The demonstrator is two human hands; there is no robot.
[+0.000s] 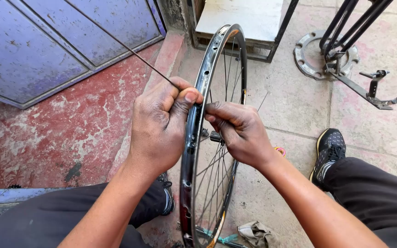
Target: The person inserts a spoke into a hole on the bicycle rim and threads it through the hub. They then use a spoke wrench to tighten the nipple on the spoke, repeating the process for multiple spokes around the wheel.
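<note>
Left hand (159, 121) pinches thin rod (116, 43) at wheel rim (217, 50); right hand (237, 131) grips rim.

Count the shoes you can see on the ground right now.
2: a black dotted shoe on the tiles right of the wheel rim, and a dark shoe left of it, mostly hidden behind the left forearm.

A: that rim (207, 82) between the hands is glossy dark metal, thin metal spokes (217, 170) too
B: yep, and the red floor (60, 128) left of them looks rough, flaking paint
</note>
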